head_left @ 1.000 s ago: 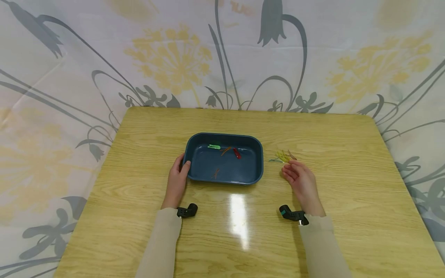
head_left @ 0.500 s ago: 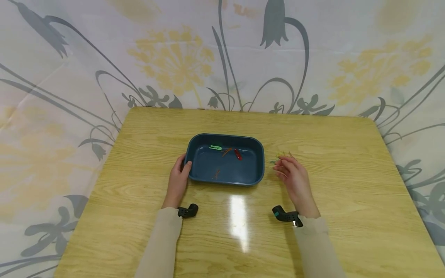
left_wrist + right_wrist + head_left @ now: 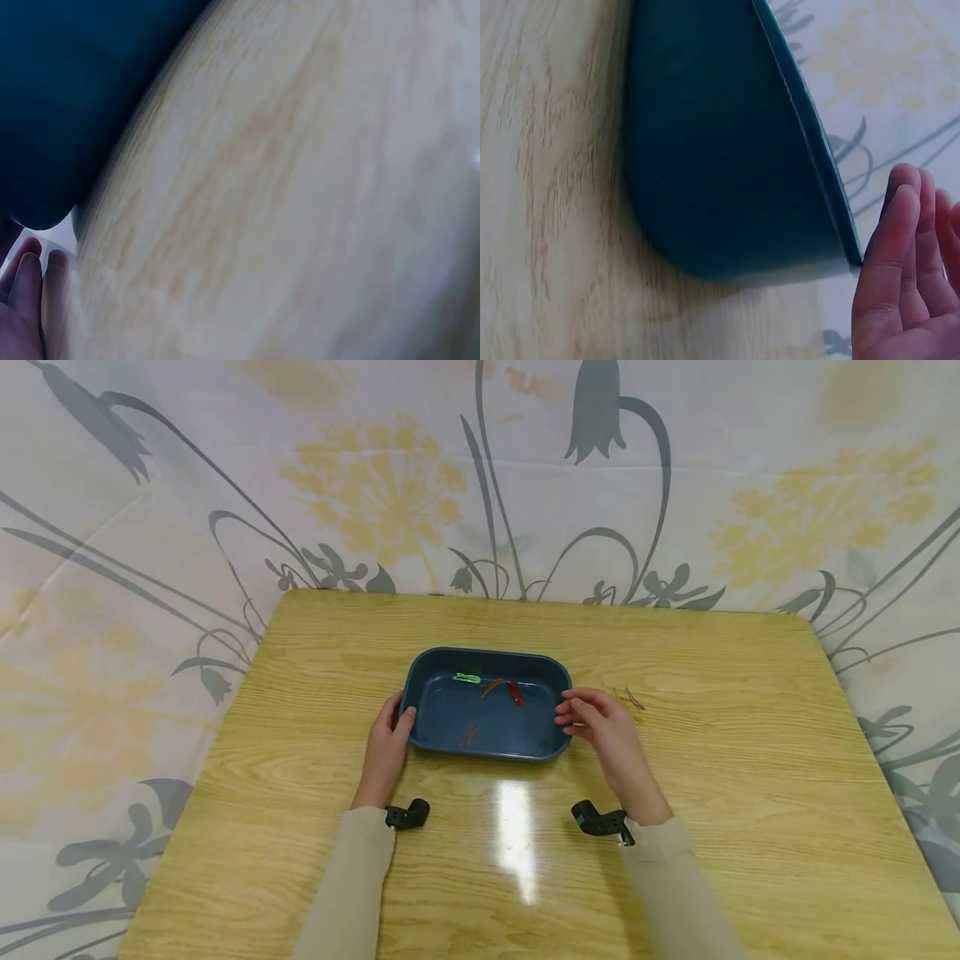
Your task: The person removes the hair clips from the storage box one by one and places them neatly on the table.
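Observation:
A dark blue plastic basin (image 3: 491, 748) sits on the wooden table. My left hand (image 3: 385, 747) grips its left rim, thumb over the edge and fingers outside. In it lie a green clip (image 3: 467, 677), a red clip (image 3: 516, 693) and two thin orange-brown pieces, one near the back (image 3: 492, 687), one near the front (image 3: 468, 736). My right hand (image 3: 603, 731) is at the right rim, fingertips overlapping the edge in the head view. Its thumb and forefinger come together in the right wrist view; I cannot tell whether something small is between them.
Just right of my right hand, a few thin yellow and reddish pieces (image 3: 633, 697) lie on the table (image 3: 750, 760), partly hidden by the hand. Floral cloth (image 3: 480, 468) hangs behind the table and at both sides. Each wrist wears a black camera mount (image 3: 600, 821).
My right hand has moved left from the small pile to the basin's right rim. The pile looks smaller, partly covered by the hand. My left hand keeps its grip on the basin.

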`<state>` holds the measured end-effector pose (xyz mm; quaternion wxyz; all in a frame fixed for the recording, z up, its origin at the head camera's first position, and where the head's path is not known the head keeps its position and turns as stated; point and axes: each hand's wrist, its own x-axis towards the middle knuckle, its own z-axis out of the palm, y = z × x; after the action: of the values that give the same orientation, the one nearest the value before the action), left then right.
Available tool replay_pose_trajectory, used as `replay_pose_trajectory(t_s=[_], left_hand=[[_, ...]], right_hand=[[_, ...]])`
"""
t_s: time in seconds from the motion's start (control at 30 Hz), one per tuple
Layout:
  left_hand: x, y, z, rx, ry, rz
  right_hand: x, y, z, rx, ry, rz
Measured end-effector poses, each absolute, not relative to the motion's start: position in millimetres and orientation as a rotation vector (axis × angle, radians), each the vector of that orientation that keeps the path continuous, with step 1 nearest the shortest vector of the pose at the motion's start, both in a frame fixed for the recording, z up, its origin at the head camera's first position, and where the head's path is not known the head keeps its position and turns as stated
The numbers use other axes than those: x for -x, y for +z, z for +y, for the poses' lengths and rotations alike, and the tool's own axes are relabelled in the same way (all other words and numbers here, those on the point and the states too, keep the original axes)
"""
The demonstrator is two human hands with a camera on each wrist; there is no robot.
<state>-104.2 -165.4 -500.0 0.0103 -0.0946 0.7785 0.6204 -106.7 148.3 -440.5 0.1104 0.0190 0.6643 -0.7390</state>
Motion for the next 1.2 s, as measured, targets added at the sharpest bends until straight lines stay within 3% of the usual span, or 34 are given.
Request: replay_pose_trajectory(t_s=[0.8, 1.2], left_hand=[[105.1, -502.0, -165.6, 0.288, 1.931, 2.449], [106.0, -502.3, -165.8, 0.306, 1.914, 2.461]], right_hand=[[141.8, -410.2, 92.0, 0.500, -1.271, 2.057], [152.5, -435.7, 58.0, 0.405, -1.059, 2.105]])
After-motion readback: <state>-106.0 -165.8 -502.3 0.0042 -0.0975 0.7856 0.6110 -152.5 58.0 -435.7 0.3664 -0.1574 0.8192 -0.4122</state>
